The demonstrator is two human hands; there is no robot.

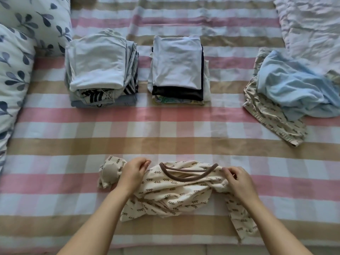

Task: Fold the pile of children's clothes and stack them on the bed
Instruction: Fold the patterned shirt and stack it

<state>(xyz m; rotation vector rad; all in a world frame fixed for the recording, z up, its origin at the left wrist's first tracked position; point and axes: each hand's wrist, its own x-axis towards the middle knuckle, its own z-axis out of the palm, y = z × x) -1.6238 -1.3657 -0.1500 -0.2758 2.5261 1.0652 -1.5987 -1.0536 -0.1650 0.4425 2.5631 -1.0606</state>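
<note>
A cream shirt with small brown squiggles and a brown collar lies crumpled on the near part of the bed. My left hand pinches its left shoulder and my right hand pinches its right shoulder. Further back stand two folded stacks: a left stack topped by a pale grey piece, and a middle stack topped by a white piece over a black one. At the right lies an unfolded pile: a light blue garment on top of cream patterned shorts.
The bed has a pink, tan and white checked sheet. Leaf-print pillows line the left side. A crumpled white quilt fills the far right corner. The bed's near edge runs along the bottom of the view.
</note>
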